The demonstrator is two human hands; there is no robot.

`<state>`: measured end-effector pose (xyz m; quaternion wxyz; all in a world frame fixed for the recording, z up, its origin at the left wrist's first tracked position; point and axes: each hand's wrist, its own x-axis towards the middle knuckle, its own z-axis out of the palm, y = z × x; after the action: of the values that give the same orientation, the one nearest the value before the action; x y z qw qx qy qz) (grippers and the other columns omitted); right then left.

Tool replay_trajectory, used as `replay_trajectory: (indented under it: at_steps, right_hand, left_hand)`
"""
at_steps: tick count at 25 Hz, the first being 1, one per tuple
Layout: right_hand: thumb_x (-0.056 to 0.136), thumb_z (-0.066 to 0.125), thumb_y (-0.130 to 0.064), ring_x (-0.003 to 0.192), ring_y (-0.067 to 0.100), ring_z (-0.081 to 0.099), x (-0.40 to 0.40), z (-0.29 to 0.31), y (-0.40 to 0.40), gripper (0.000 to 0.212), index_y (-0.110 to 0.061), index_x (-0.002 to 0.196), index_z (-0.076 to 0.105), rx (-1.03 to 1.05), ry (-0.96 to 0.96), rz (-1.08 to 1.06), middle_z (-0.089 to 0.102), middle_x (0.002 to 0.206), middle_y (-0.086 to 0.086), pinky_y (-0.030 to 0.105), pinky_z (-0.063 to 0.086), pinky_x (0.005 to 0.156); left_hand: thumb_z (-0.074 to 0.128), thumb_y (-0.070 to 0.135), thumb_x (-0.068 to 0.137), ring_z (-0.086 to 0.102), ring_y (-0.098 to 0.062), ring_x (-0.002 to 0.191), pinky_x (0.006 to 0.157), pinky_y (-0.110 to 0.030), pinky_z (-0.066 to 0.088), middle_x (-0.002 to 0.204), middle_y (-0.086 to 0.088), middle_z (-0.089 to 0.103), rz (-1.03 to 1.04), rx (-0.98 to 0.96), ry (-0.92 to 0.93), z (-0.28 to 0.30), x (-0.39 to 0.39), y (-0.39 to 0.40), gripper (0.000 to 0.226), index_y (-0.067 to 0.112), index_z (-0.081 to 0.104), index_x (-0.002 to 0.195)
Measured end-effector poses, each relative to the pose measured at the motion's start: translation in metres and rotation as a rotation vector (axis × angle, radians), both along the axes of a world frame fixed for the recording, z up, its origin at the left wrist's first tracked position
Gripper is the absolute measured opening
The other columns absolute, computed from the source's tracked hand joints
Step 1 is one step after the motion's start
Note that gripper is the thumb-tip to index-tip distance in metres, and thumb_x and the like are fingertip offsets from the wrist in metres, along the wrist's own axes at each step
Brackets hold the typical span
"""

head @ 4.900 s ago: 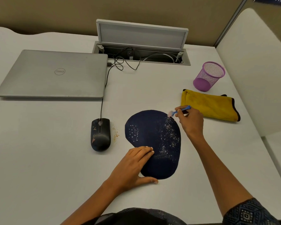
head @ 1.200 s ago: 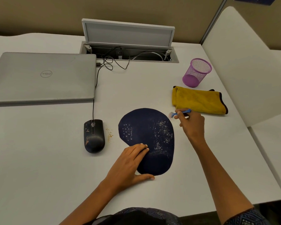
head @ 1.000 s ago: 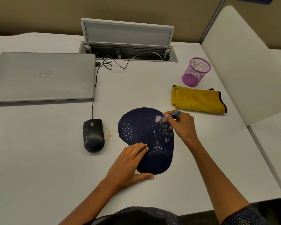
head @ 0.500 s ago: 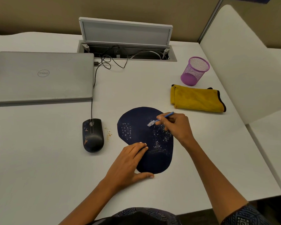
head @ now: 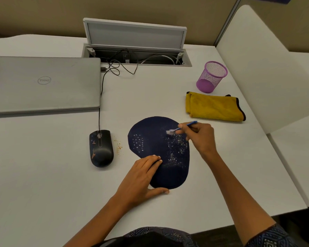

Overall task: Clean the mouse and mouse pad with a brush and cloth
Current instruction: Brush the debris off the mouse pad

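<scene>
Okay, status from my end, nearest first. My left hand (head: 141,177) lies flat and spread on the near-left part of the mouse pad (head: 157,150), pinning it to the desk (head: 43,184); it grips nothing, just presses down, thumb on the desk at the pad's near edge.

My right hand (head: 200,138) is pinched closed around the blue handle of the brush (head: 178,128). The bristle head sits on the far-right part of the pad, at the top of the crumb patch.

Progress: early, I'd say. Pale crumbs (head: 175,148) are strewn down the right half of the pad, from the bristles toward my left fingertips. So brushing on the pad is under way, not finished. The pale dots on the pad's left half look too regular for dirt; probably a print, but I can't be sure.

The mouse (head: 101,148) sits left of the pad, apart from it, cable running back to the laptop (head: 43,84). It has orange smears on its shell and a small scatter of orange crumbs (head: 119,146) on the desk just beside it. Looks untouched; that step is all ahead.

Further back on the right, the yellow cloth (head: 214,107) lies folded on the desk, beyond the brush hand, not in use. Wiping of pad and mouse is not yet done. Behind it stands a purple mesh cup (head: 210,77).

Left to do: finish pad crumbs, brush mouse, clear desk crumbs, wipe both.
</scene>
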<state>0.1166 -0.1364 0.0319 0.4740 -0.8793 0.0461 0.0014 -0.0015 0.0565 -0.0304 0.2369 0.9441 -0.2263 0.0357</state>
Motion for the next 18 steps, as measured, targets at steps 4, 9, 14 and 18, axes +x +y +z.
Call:
replay_trajectory:
  at_steps: [4,9,14,18]
  right_hand:
    - [0.086,0.065,-0.028,0.042,-0.003,0.052,-0.003,-0.005,0.006,0.020,-0.012,0.090,0.075,-0.002,0.013,0.023,0.073,0.069,-0.001,0.010,0.045,0.055]
    - [0.087,0.064,-0.030,0.049,0.005,0.051,0.009,0.001,-0.021,0.028,-0.006,0.094,0.075,-0.171,-0.035,-0.181,0.072,0.074,0.013,0.016,0.039,0.061]
    - [0.086,0.065,-0.029,0.040,0.002,0.049,0.000,0.001,-0.008,0.024,-0.008,0.084,0.077,0.018,-0.050,-0.133,0.071,0.064,0.006,0.012,0.042,0.055]
    - [0.086,0.064,-0.031,0.042,0.000,0.052,-0.012,-0.009,0.018,0.020,-0.016,0.080,0.076,0.038,-0.023,0.021,0.072,0.067,-0.003,0.011,0.047,0.055]
  left_hand:
    - [0.047,0.071,0.077,0.048,-0.020,0.124,0.104,-0.034,0.033,0.134,-0.004,0.051,-0.005,0.005,-0.009,0.000,0.000,0.000,0.081,0.011,0.049,0.131]
    - [0.046,0.071,0.077,0.047,-0.020,0.124,0.104,-0.034,0.033,0.135,-0.004,0.050,-0.004,0.003,0.001,0.000,0.000,0.000,0.082,0.011,0.049,0.131]
    - [0.046,0.071,0.077,0.047,-0.020,0.124,0.105,-0.034,0.031,0.136,-0.004,0.050,-0.001,0.005,0.002,0.000,0.000,0.000,0.081,0.011,0.049,0.132]
    - [0.044,0.072,0.078,0.046,-0.020,0.125,0.105,-0.034,0.032,0.136,-0.004,0.049,0.003,0.010,0.010,-0.001,0.000,0.000,0.082,0.011,0.048,0.132]
